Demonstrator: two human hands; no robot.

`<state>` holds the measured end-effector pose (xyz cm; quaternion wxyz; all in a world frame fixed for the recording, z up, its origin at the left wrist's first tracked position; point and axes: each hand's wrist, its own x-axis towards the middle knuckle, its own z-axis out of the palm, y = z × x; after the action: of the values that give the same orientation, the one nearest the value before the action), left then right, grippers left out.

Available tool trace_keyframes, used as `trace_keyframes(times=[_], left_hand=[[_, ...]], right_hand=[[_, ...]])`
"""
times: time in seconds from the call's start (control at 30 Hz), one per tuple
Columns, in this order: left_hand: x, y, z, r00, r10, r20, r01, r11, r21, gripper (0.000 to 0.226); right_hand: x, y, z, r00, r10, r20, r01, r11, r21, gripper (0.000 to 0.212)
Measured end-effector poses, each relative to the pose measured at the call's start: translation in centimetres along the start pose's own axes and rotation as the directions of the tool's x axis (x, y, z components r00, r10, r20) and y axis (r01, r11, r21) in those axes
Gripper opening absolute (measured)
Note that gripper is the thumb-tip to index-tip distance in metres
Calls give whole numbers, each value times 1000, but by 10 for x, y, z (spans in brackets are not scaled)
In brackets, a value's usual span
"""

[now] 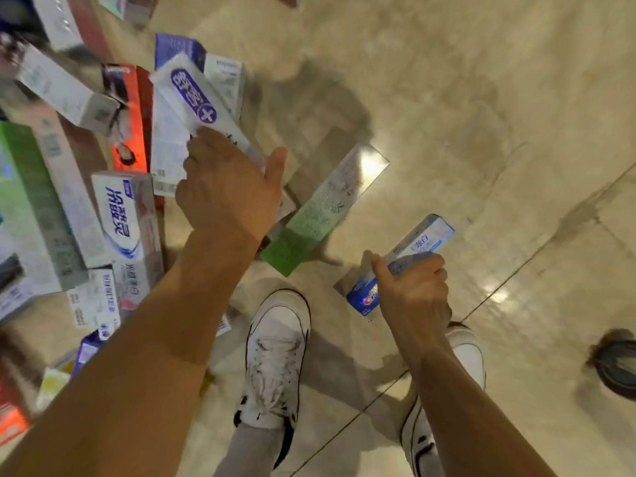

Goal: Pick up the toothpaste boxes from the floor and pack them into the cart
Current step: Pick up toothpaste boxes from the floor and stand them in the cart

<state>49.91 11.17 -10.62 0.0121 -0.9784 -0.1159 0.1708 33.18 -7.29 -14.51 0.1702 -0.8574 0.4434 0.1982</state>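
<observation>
- Glossy tile floor (447, 98), head view: toothpaste boxes (117, 215) heaped at left, cart not visible.
- Right hand (416, 290): fingers clamped on blue-white box (423, 242).
- Left hand (227, 191) over purple-label box (192, 94), thumb splayed; grip unclear.
- Risk: a loose hold drops it back into the heap.

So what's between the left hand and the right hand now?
A green-and-white toothpaste box lies between them, seen in the head view.
</observation>
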Motion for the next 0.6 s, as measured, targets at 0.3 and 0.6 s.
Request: trace_keyframes(times=[0.3,0.6], left_hand=[[15,9,32,987,-125,-96,98,965,-242,93],[-2,6,-33,997,-41,-68,34,994,-103,96]], right_hand=[[2,-17,17,989,-140,-39,137,988,-66,46],[-5,-34,-73,966,-247,81,247,969,11,57]])
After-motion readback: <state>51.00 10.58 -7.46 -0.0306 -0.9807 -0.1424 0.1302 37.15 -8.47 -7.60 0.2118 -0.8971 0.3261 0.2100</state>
